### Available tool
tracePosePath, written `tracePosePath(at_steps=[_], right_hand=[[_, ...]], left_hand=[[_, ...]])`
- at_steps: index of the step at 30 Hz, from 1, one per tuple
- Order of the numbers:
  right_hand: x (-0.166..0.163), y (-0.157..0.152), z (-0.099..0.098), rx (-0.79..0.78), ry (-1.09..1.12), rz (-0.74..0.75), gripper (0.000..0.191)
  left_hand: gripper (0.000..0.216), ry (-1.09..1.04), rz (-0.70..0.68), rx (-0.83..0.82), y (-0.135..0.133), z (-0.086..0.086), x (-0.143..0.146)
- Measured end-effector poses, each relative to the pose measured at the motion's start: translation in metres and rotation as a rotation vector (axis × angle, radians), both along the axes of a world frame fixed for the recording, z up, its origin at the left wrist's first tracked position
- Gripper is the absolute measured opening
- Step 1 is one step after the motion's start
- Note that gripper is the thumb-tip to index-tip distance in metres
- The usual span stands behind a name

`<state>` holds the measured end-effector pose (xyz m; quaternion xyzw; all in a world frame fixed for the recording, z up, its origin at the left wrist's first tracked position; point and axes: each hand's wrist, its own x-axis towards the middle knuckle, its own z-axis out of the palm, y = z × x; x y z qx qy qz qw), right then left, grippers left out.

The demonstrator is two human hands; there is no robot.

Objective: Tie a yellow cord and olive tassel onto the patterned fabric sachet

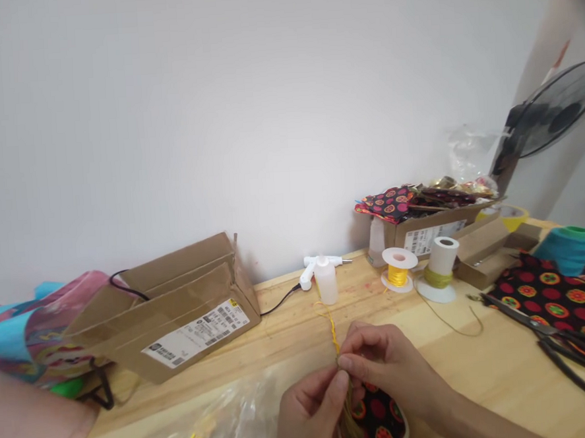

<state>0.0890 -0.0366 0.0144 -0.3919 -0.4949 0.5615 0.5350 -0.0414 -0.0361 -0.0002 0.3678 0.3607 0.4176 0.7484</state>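
My left hand point(311, 409) and my right hand point(385, 365) meet low in the middle of the view, fingertips pinched together on a yellow cord point(333, 332) that runs up toward a small white bottle point(325, 280). Olive threads hang down from the pinch. Under both hands lies a small patterned fabric piece point(377, 425), black with red and orange dots. A spool of yellow cord point(399, 269) and a white spool of olive thread point(439, 269) stand behind on the wooden table point(485, 372).
A cardboard box point(179, 305) lies at the left beside a colourful bag point(36, 330). Another box with patterned fabric point(421, 221) stands at the back right. Black scissors point(562, 344), dotted cloth point(559, 295), a teal spool point(569, 248) and a fan point(548, 117) are at the right. Clear plastic point(235, 421) lies in front.
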Motion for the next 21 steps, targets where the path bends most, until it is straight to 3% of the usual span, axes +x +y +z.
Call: tracePosePath(at_steps=[6,8,12,17,21], right_hand=[[0.001,0.000,0.000,0.012,-0.052,0.023,0.021],[0.003,0.001,0.002,0.059,-0.136,-0.045,0.020],[0.012,0.000,0.014,0.272,-0.417,-0.228,0.013],[0.019,-0.006,0.025,0.664,-0.702,-0.124,0.006],[0.020,-0.008,0.024,0.751,-0.892,-0.042,0.014]], left_hand=[[0.025,0.060,0.028,0.005,0.000,0.001,-0.001],[0.026,0.087,0.019,0.008,0.000,0.003,-0.002],[0.023,0.099,0.048,-0.017,-0.001,0.007,-0.002],[0.018,-0.083,0.001,-0.074,-0.001,0.012,-0.001],[0.015,-0.143,-0.037,-0.069,-0.001,0.015,-0.002]])
